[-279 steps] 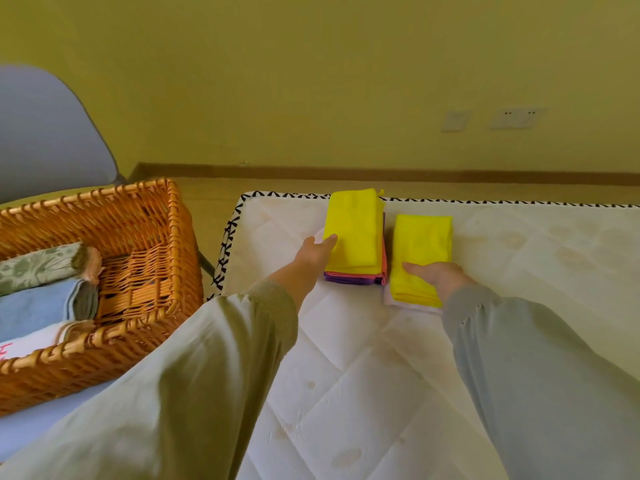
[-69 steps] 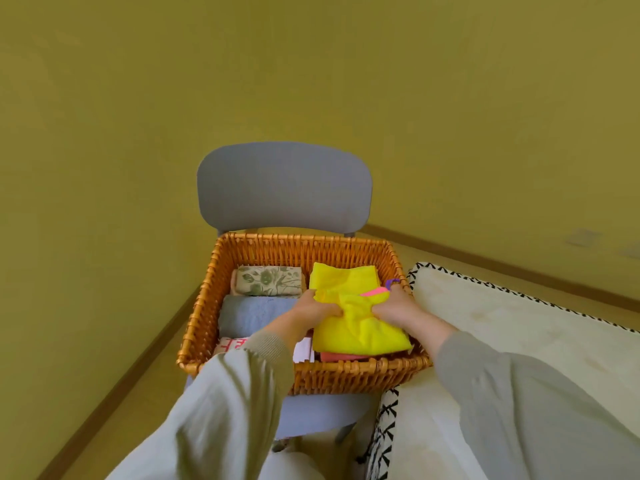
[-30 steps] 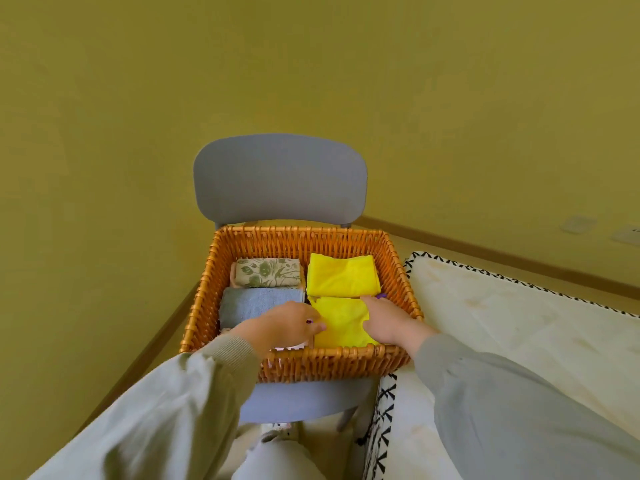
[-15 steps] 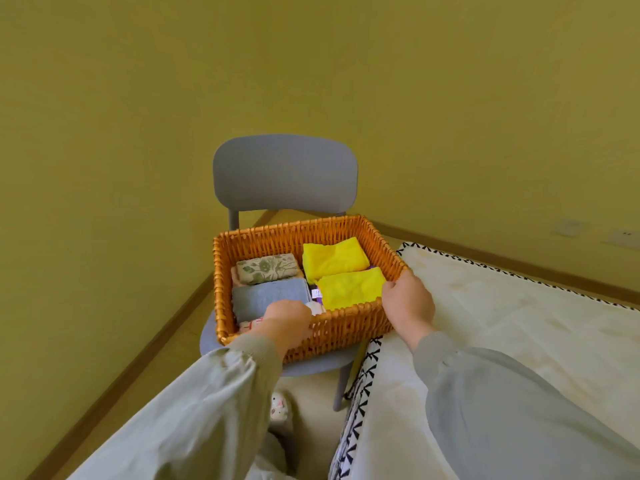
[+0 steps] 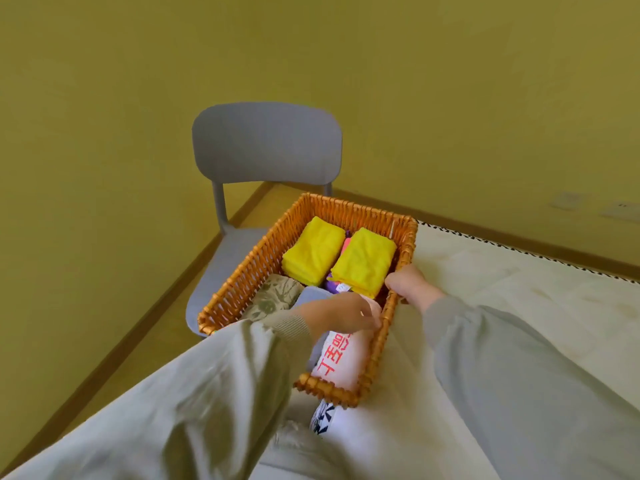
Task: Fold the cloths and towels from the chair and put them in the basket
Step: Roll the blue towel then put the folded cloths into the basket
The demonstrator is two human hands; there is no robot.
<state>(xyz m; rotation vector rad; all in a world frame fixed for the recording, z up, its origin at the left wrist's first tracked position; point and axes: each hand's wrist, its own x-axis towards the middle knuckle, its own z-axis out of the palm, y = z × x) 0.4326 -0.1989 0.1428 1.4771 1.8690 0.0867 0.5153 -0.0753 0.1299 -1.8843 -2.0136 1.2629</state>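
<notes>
**Both hands at the basket, cloths lying folded inside**

My right hand [image 5: 411,288] is gripping the basket [image 5: 249,268] on its long right-hand rim, fingers curled over the wicker; my left hand [image 5: 337,312] is reaching across the inside of the basket, its fingers bent up against that same wall a little nearer to me; I cannot tell whether they are holding the wicker or only lying against it.

The basket is sitting at a slant, its far corner pointing away from me; its left part is hanging over the seat of the grey chair [image 5: 266,143] and its near corner is lying over the edge of the mattress [image 5: 519,289]; whether it is resting there or being carried I cannot tell.

Inside, at the far end, two yellow cloths [image 5: 313,254] are lying folded side by side; the right one is lying on top of a small stack, with pink and purple cloths [image 5: 334,285] peeping out beneath and beside it. Nearer to me, a leaf-patterned towel [image 5: 273,296] is lying against the left wall, a blue-grey towel [image 5: 313,294] is showing just beside it, and a white towel with red lettering [image 5: 341,358] is filling the near right corner, partly under my left wrist.

My pale sleeves are covering the lower part of the view.
</notes>
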